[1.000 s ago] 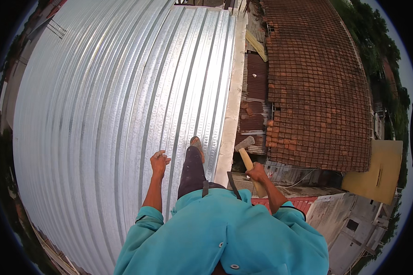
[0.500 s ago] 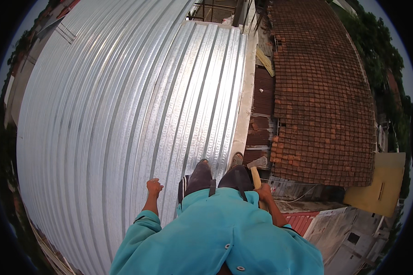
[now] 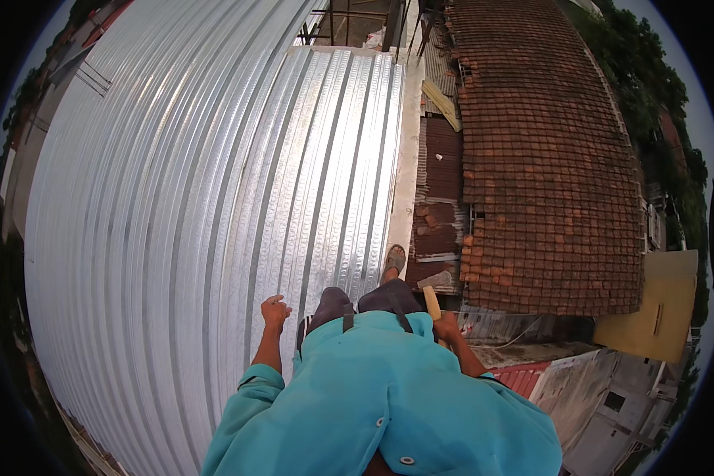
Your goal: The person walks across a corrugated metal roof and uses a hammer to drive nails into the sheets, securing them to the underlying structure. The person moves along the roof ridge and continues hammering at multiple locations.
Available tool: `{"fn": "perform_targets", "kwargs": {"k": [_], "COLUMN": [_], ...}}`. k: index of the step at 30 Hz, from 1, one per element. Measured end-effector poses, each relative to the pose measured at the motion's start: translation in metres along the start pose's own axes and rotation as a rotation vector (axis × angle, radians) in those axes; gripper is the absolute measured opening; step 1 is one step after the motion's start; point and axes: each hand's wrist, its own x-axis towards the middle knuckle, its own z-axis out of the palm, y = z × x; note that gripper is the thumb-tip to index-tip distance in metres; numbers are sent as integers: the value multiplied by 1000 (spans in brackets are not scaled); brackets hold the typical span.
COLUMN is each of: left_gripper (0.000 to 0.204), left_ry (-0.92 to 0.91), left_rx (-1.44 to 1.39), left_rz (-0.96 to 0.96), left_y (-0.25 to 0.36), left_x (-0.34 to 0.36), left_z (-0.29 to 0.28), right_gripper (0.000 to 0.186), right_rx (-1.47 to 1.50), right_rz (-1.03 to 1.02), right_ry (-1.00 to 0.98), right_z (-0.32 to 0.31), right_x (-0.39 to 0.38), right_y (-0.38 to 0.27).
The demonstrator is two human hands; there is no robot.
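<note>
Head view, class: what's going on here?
High up, a person grips a hammer by its wooden handle in the right hand. The left hand is empty, held out over a ribbed metal roof. The right foot is on the ledge along that roof's right edge.

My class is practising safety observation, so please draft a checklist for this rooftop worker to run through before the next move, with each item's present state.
1. Right hand secure on the hammer: ok, closed around it.
2. Left hand free: ok, holding nothing visible.
3. Right foot well back from the metal roof's edge: not ok, on the pale ledge bordering it.
4. Left foot firmly placed: cannot tell, hidden from view.
5. Guardrail beside the right foot: not ok, none shows.
</note>
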Motion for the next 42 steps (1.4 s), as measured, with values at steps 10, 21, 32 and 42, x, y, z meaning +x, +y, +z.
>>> {"fn": "perform_targets", "kwargs": {"k": [10, 21, 32, 42], "left_gripper": [37, 34, 34, 34], "left_ry": [-49, -13, 83, 14], "left_rx": [122, -53, 14, -102], "left_rz": [-40, -81, -198, -6], "left_y": [50, 160, 216, 344], "left_x": [23, 29, 129, 210], "left_z": [112, 234, 217, 227], "right_gripper": [48, 43, 54, 50], "right_rx": [-23, -153, -176, -310], "right_rz": [20, 73, 49, -44], "right_ry": [-82, -66, -135, -147], "right_z": [-97, -234, -264, -268], "right_x": [109, 190, 258, 272], "right_y": [-2, -43, -170, -295]}}
